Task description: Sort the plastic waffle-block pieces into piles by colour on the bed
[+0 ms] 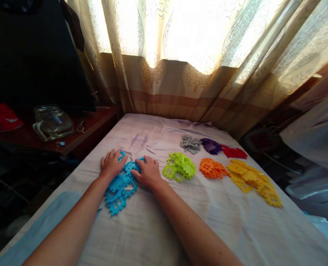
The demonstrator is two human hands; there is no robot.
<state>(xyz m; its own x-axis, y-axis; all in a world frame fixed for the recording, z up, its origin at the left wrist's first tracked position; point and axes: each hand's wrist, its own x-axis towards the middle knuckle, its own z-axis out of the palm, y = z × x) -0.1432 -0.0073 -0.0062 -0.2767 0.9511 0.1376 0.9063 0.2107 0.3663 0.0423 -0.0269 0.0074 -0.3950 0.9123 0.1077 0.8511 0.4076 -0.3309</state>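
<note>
A heap of blue notched plastic building pieces (119, 188) lies on the sheet-covered bed (141, 229), some with window-like cut-outs. My left hand (112, 164) rests on the heap's upper left side, its fingers spread. On the upper right side lies my right hand (147, 170), palm down with fingers apart, touching the blue pieces. Parts of the heap are hidden beneath both hands. Just right of my right hand is a pile of lime green pieces (182, 166) of the same toothed kind.
Farther right lie piles of orange pieces (212, 169), yellow pieces (254, 179), grey pieces (190, 144), purple pieces (210, 146) and red pieces (234, 152). A glass jug (53, 122) stands on the dark red desk (90, 127) at left. Curtains (180, 81) hang behind the bed.
</note>
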